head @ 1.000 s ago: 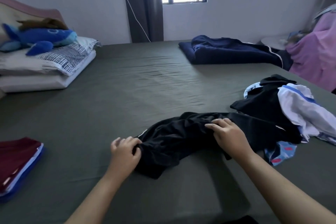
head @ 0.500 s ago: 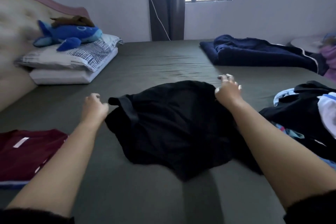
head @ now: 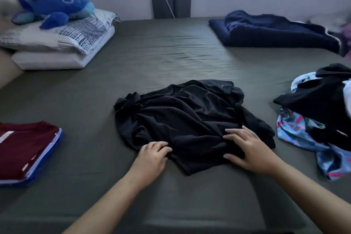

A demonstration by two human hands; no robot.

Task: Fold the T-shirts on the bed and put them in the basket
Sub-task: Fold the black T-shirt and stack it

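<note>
Both hands have dropped to the near hem of the black T-shirt, crumpled mid-bed: left hand pinches it, right hand presses flat, fingers straight. Folded stack lies left; unfolded pile right; no basket visible.

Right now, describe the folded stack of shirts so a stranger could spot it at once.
Start at the big bed with the grey-green sheet. Follow its near left edge, well left of the black shirt under both hands. There lies the folded stack: dark red on top, white and blue layers beneath, the only flat, squared-off clothes on the bed.
</note>
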